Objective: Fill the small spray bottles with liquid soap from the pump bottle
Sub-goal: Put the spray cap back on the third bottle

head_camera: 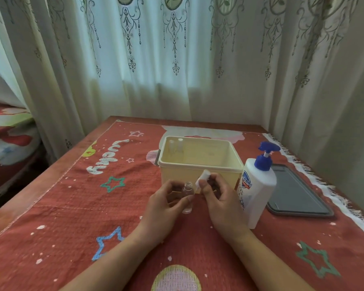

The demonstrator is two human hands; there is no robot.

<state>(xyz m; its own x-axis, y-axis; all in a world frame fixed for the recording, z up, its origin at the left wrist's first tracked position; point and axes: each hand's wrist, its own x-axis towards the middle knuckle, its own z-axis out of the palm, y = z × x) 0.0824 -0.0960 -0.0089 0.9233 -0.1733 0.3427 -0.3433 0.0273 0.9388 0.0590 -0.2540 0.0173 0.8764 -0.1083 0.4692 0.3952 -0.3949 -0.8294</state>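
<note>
- Above the red star-patterned surface (76, 208), centre front: left hand (166, 204) grips a small clear spray bottle (188, 197), upright, neck uncapped.
- Right hand (216, 198) pinches its white spray cap (203, 178), just beside the neck.
- White pump bottle (256, 192) stands right of the hands.
- Behind: cream bin (200, 164) holding two more small bottles (176, 144).
- Dark tray (296, 192) far right.

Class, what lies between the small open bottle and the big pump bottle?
The right hand, holding a white spray cap, lies between the small bottle and the pump bottle; the head view shows it.
</note>
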